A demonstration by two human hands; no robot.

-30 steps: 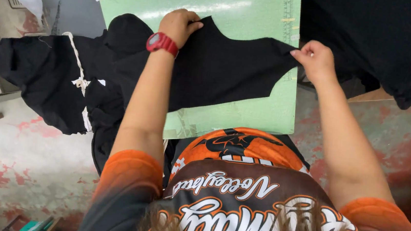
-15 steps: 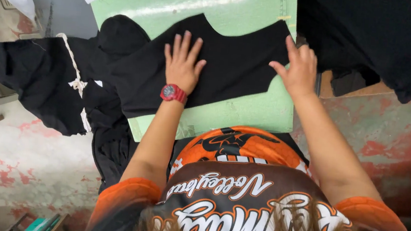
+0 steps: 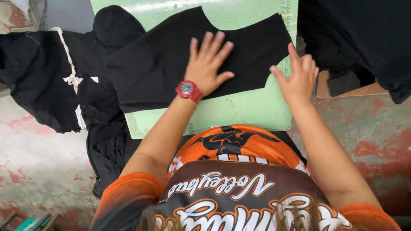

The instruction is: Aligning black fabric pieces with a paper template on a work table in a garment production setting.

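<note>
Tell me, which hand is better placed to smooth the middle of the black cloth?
Left, probably. The left hand lies flat, fingers spread, on the middle of the black cloth. The right hand rests at its right edge, by the green mat.

Even, soft overhead light; a pale glare streak crosses the green mat (image 3: 187, 5); black cloth (image 3: 170, 65) loses detail; edges bend slightly

Short-sleeved sports jersey (image 3: 236, 207), black body with orange sleeve hems and orange front panel, white script lettering outlined in orange, red wristwatch (image 3: 188, 90) with dark dial on left wrist, bare forearms
</note>
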